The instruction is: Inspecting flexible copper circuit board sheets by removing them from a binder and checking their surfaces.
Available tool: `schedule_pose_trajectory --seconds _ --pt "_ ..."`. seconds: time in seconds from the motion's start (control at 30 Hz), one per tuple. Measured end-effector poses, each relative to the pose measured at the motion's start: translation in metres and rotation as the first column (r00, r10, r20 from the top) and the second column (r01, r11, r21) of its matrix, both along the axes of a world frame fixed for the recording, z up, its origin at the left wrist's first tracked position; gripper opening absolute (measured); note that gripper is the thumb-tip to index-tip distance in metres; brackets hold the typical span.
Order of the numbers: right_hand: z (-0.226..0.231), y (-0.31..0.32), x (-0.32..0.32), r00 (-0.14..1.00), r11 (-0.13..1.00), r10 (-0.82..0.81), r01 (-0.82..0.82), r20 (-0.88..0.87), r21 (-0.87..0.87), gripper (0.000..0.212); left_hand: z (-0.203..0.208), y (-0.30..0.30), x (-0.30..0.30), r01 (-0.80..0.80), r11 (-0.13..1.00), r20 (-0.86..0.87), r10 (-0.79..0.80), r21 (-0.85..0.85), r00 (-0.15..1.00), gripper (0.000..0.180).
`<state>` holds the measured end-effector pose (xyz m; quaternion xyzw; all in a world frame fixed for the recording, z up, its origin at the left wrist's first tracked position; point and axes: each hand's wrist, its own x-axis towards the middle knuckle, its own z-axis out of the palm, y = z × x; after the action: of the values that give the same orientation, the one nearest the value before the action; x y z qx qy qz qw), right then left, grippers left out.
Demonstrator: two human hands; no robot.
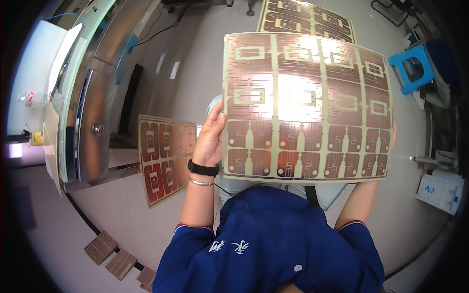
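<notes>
A large copper-coloured circuit board panel with pale lines and borders is held up in front of me, tilted so that light glares off its upper middle. My left hand grips its left edge, thumb on the front side. At the right edge only a sliver of my right hand shows; the panel hides its fingers, and the forearm runs up behind the lower right corner. Beyond the top edge, a second patterned panel is partly covered. Left of my left hand, another panel stands tilted.
To the left stands a glass-topped metal bench or cabinet with a round knob. A blue plastic stool is at the far right, above a white box. Several small brown patterned blocks lie at the lower left.
</notes>
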<state>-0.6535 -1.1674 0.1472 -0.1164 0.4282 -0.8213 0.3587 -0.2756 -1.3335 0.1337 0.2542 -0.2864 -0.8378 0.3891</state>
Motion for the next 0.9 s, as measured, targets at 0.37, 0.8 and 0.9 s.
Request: schedule_pose_trajectory --seconds 0.37,0.8,0.9 --pt "0.005 0.003 -0.010 0.989 0.988 -0.146 0.145 0.027 0.045 0.043 -0.009 0.002 -0.009 -0.097 0.995 0.135 0.100 -0.028 0.986 0.044" --pt "0.014 0.009 -0.021 0.986 0.981 -0.150 0.158 -0.072 0.116 0.037 -0.015 0.008 -0.011 -0.096 0.986 0.369 0.141 -0.136 0.919 0.044" --pt "0.023 0.011 -0.023 0.994 0.979 -0.105 0.107 -0.020 0.171 0.040 -0.014 0.009 -0.011 -0.136 0.980 0.413 0.186 -0.148 0.892 0.044"
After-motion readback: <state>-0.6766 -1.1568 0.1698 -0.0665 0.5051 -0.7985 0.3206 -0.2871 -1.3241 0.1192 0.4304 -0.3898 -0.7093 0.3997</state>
